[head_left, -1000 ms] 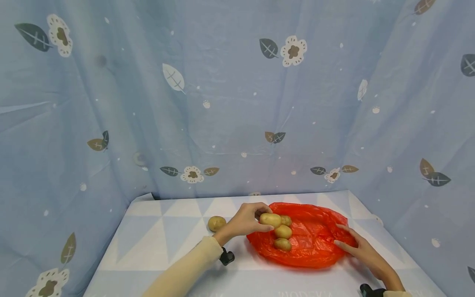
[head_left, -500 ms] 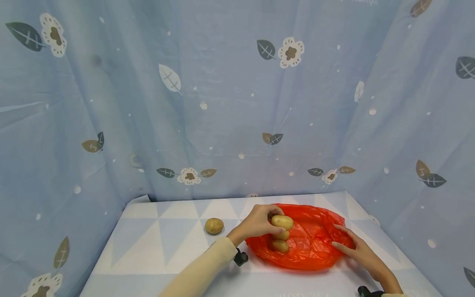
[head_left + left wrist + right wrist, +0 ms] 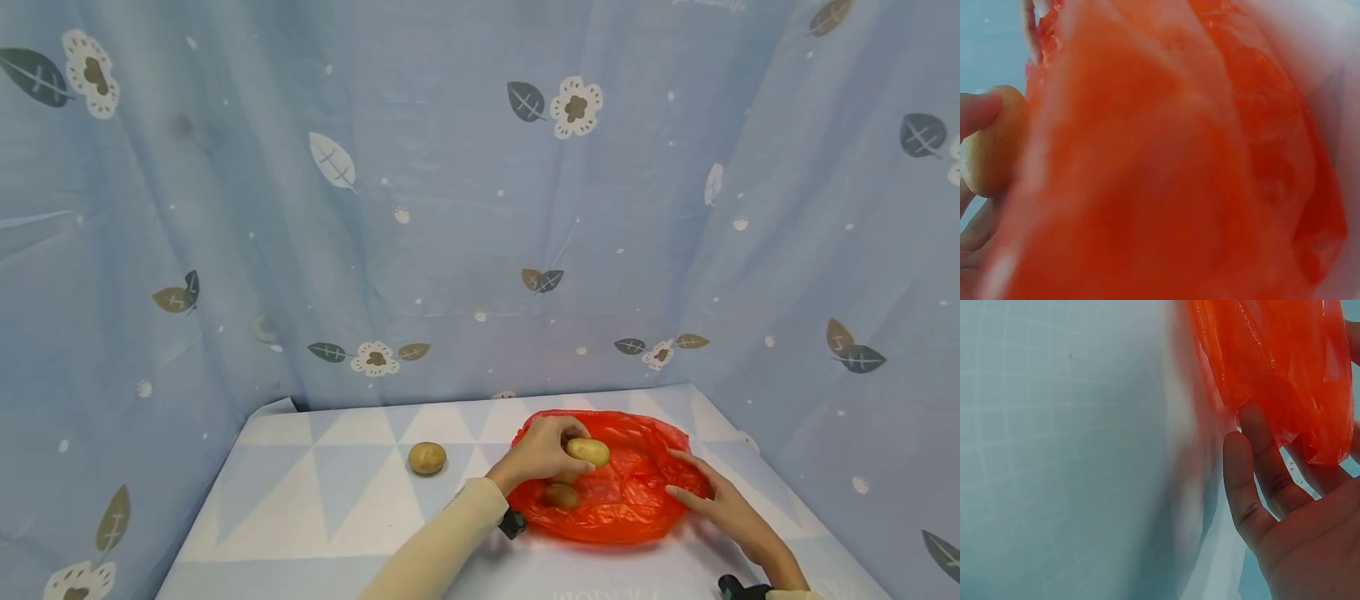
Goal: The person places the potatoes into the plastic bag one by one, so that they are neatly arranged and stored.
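In the head view, my left hand (image 3: 546,450) holds a yellow potato (image 3: 588,452) between thumb and fingers above the red plastic bag (image 3: 637,492). The left wrist view shows the same potato (image 3: 999,144) at its left edge, with the bag filling most of the picture. Lower in the bag lies a potato (image 3: 561,497), with another partly hidden behind my left hand. My right hand (image 3: 731,508) touches the bag's right side, its thumb and fingers spread apart. In the right wrist view, the fingertips (image 3: 1254,422) rest against the thin plastic.
Another potato (image 3: 427,458) lies on the table left of the bag. The table (image 3: 285,500) has a white and pale blue triangle pattern. A blue curtain (image 3: 450,208) with leaves and flowers hangs behind it and along both sides.
My left hand has carried its potato rightward, farther over the bag. My right hand has stayed at the bag's right side. The head view has shifted slightly.
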A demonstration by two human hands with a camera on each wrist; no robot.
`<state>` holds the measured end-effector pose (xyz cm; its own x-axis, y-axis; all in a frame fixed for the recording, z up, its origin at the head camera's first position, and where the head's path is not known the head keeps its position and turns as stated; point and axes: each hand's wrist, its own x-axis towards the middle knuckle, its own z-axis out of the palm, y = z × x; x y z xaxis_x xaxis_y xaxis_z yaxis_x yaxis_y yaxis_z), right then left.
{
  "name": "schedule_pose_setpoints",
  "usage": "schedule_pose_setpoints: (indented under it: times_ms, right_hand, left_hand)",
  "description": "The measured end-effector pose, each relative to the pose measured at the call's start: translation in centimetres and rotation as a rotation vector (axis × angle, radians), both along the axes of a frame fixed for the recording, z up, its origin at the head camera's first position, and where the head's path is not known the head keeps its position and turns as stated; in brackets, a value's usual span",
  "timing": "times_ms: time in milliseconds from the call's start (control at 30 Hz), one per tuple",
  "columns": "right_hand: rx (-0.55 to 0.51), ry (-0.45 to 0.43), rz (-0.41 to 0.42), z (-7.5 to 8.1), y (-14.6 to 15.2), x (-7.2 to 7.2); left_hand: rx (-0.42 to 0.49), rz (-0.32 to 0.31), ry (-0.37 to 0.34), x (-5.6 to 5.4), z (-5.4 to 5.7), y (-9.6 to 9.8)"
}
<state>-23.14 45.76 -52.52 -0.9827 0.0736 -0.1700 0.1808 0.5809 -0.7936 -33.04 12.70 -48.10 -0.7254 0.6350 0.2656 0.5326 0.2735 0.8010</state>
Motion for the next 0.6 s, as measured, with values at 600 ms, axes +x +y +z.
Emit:
schedule_pose_setpoints:
  times_ms: [600]
  right_hand:
    - [-0.01, 0.013, 0.021, 0.5, -0.6, 0.8]
  left_hand:
    - [-0.045, 0.018, 0.026, -0.6, -2.7, 3.1]
